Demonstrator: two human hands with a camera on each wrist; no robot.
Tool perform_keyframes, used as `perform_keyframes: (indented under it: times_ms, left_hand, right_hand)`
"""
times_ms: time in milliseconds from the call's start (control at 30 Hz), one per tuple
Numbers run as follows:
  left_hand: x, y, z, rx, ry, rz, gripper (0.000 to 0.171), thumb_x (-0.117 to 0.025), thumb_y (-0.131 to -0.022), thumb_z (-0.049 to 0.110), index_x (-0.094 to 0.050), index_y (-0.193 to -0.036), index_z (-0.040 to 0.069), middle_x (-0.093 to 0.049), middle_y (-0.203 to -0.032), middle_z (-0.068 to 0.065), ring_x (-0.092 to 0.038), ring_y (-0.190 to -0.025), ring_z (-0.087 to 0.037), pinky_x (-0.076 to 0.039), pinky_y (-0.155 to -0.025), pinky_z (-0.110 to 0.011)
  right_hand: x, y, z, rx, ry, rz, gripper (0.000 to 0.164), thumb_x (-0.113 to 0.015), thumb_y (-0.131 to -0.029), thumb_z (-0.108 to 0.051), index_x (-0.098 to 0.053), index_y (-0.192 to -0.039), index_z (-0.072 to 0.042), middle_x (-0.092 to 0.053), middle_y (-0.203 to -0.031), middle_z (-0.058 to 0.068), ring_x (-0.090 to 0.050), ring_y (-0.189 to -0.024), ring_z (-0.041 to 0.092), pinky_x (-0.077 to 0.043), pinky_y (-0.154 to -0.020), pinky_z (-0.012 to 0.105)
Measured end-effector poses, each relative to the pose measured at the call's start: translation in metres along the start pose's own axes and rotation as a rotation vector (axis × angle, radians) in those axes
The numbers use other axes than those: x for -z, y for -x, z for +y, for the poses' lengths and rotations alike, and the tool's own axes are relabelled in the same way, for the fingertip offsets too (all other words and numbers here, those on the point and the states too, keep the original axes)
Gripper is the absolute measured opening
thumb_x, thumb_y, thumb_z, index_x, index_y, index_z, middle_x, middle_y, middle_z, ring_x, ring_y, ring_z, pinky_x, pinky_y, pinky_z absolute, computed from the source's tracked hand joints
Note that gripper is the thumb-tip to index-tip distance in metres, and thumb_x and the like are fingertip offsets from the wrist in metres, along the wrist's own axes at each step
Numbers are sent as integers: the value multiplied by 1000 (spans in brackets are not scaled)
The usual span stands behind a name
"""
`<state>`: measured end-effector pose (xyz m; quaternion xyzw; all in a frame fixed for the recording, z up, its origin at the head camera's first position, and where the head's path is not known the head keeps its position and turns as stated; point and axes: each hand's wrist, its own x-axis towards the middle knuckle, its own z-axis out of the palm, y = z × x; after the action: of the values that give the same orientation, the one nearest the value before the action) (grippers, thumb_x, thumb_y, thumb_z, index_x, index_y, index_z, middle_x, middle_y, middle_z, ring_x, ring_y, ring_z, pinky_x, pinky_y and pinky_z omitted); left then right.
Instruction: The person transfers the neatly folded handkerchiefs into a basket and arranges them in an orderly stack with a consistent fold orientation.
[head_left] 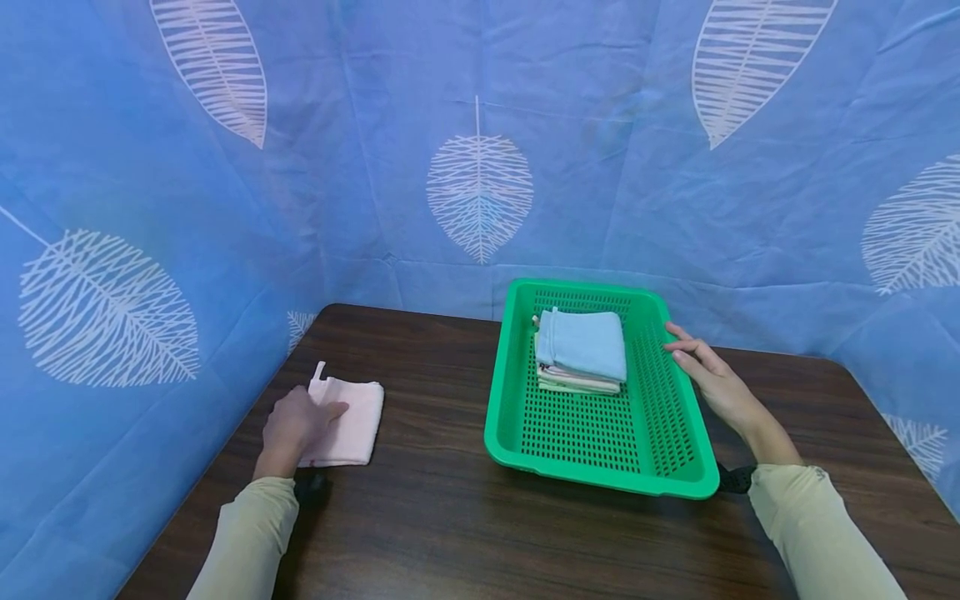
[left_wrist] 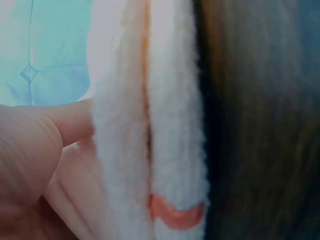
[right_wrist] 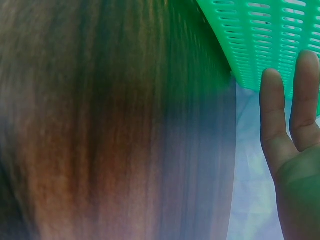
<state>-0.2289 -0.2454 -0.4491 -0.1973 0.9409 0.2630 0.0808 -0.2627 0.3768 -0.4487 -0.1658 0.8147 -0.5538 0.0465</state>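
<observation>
A pale pink folded towel (head_left: 356, 421) lies on the left side of the table, a white hanging loop at its far corner. My left hand (head_left: 296, 423) rests on its left part, one digit stretched across the top. The left wrist view shows the thick folded edge of this towel (left_wrist: 175, 110) with an orange-red mark, and the hand on its upper side. My right hand (head_left: 716, 387) is at the right rim of a green perforated basket (head_left: 600, 482), fingertips right at the edge. Its visible fingers (right_wrist: 273, 102) are straight beside the basket wall in the right wrist view.
Inside the basket, toward its far end, sits a stack of folded towels with a light blue towel (head_left: 583, 343) on top and paler ones below. The dark wood table (head_left: 420, 525) backs onto a blue leaf-patterned cloth (head_left: 375, 167).
</observation>
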Motion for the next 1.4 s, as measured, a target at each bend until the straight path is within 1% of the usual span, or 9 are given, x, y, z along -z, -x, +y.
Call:
perform_keyframes:
  times_ms: [500, 633, 733, 867, 967, 1067, 1167, 1267, 1400]
  left_hand:
    - [8, -4, 0, -81, 43, -8, 75, -66, -98, 35, -39, -141, -20, -50, -139, -41, -58, -112, -48, -50, -100, -61]
    - [9, -5, 1, -104, 66, -14, 72, -63, -100, 35, -40, -143, -18, -49, -141, -40, -57, -113, -47, -50, -101, -61]
    - [10, -5, 0, -111, 104, -23, 70, -62, -101, 36, -41, -144, -16, -50, -142, -39, -58, -112, -45, -51, -100, -59]
    - [11, -5, 1, -111, 163, -36, 69, -61, -101, 36, -42, -144, -14, -51, -142, -37, -59, -111, -42, -53, -96, -55]
    - [11, -5, 2, -105, 206, -46, 69, -60, -101, 35, -41, -145, -14, -51, -143, -37, -60, -112, -41, -54, -96, -54]
    - [11, -6, 3, -105, 257, -51, 67, -60, -101, 31, -41, -146, -14, -50, -144, -36, -60, -114, -42, -55, -97, -54]
    - [10, -7, 4, -102, 308, -59, 62, -60, -102, 26, -42, -146, -13, -50, -144, -35, -61, -116, -42, -55, -99, -55]
    - [11, -8, 6, -72, 366, -86, 60, -58, -103, 21, -39, -149, -12, -48, -147, -34, -58, -121, -42, -52, -104, -57]
    - [14, -9, 10, -41, 445, -137, 64, -54, -104, 18, -28, -154, -11, -40, -153, -34, -51, -129, -45, -46, -110, -61]
  right_hand:
    - [0, 1, 0, -17, 3, 3, 44, -35, -113, -32, -39, -145, -3, 1, -174, -10, 10, -161, 27, -29, -96, 3]
    - [-1, 1, 0, -26, -3, 8, 43, -35, -113, -32, -40, -144, -3, 2, -175, -7, 12, -161, 28, -19, -126, 40]
    - [-1, 1, -2, -31, -2, 12, 44, -36, -113, -33, -41, -144, -4, 1, -174, -10, 11, -161, 27, -11, -121, 66]
    - [0, 0, -2, -35, 20, 13, 45, -35, -113, -35, -40, -146, -4, -1, -173, -16, 10, -161, 27, -25, -120, 27]
    - [0, 0, -2, -35, 16, 11, 45, -36, -113, -34, -40, -145, -3, 0, -173, -14, 10, -161, 29, -22, -125, 35]
    - [0, -1, -3, -33, 9, 10, 45, -36, -113, -34, -40, -145, -3, 1, -174, -12, 11, -161, 30, -12, -122, 64]
    - [1, -2, -2, -26, 21, 10, 45, -35, -113, -34, -40, -145, -3, 0, -174, -12, 10, -161, 29, -22, -124, 35]
    - [2, -1, -2, -16, 28, 5, 44, -35, -113, -34, -40, -145, -4, 1, -174, -11, 9, -161, 29, -29, -102, 6]
    - [2, -1, 0, -6, 26, -1, 43, -35, -113, -33, -40, -145, -5, 1, -174, -10, 9, -161, 29, -29, -94, 0]
